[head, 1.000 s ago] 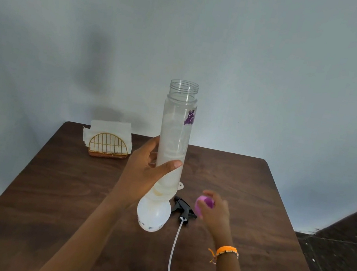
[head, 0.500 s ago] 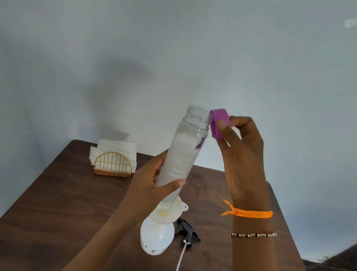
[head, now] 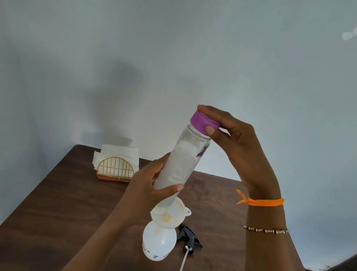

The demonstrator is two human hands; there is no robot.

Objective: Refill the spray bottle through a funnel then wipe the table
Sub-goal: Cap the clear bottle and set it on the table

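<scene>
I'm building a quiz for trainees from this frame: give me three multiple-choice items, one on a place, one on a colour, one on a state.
1. Where does the funnel sit?
A. In the spray bottle's neck
B. Flat on the table
C. In the napkin holder

2. What colour is the cap?
A. Orange
B. Purple
C. Black

3. What is the state of the spray bottle?
A. Trigger head screwed on
B. Lying on its side
C. Open, trigger head off

Answers:
1 A, the funnel stands on top of the spray bottle.
2 B, the right hand holds a purple cap on the tall clear bottle, gripped by the left hand.
3 C, the trigger head lies on the table beside it.
</scene>
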